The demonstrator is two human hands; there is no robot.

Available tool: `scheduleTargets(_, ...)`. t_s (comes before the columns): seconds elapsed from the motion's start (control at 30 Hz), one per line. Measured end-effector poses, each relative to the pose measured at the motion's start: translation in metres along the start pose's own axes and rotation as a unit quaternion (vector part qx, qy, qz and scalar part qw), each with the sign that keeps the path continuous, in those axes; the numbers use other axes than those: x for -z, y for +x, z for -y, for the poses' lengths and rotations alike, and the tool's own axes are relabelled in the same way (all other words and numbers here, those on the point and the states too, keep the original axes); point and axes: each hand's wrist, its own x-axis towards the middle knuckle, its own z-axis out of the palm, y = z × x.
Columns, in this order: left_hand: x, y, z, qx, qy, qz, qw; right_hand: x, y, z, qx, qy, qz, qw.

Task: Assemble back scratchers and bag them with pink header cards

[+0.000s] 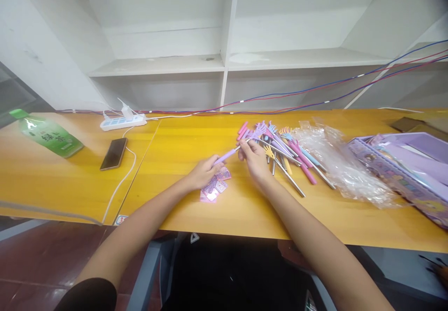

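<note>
My left hand (205,172) is closed round the lilac handle of a back scratcher (226,156). The fingertips of my right hand (254,158) pinch its metal rod, farther up toward the pile. Just beyond lies a heap of back scratchers (276,145) with small hand-shaped heads, metal rods and handles in purple, pink, blue and yellow. Beneath my left hand, several small purple printed cards (213,188) overlap on the table, partly covered by the hand.
Crumpled clear plastic bags (336,157) lie right of the heap, beside a purple printed box (402,171). Leftward are a phone (114,153) on a white cable, a power strip (123,122) and a green bottle (49,134). White shelves (157,66) rise behind the yellow table (168,161).
</note>
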Motion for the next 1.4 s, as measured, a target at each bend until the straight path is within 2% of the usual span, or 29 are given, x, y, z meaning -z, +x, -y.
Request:
scheduleTargets(0.2,0.005,0.003,0.002,-0.012,0.014,-0.034,0.999,0.030,0.024,0.001,0.023,0.129,-0.104,0.986)
scheduleTargets(0.3,0.008,0.006,0.007,0.001,0.044,-0.084,0.996,0.044,0.035,0.001,0.022,0.171,-0.144,0.974)
scheduleTargets(0.43,0.015,0.012,0.012,0.007,0.051,-0.165,0.985,0.056,0.042,-0.004,-0.013,0.180,-0.194,0.964)
scheduleTargets(0.6,0.019,0.016,0.018,-0.030,0.049,-0.217,0.974,0.050,0.040,-0.010,-0.037,0.140,-0.154,0.977)
scheduleTargets(0.83,0.017,0.016,0.021,-0.047,0.067,-0.224,0.971,0.038,0.030,-0.007,-0.029,0.051,-0.077,0.995)
scheduleTargets(1.17,0.018,0.015,0.021,-0.046,0.063,-0.232,0.970,0.036,0.028,-0.006,-0.024,0.052,-0.056,0.997)
scheduleTargets(1.4,0.019,0.015,0.018,-0.022,0.060,-0.245,0.967,0.034,0.027,-0.005,-0.030,0.064,-0.056,0.996)
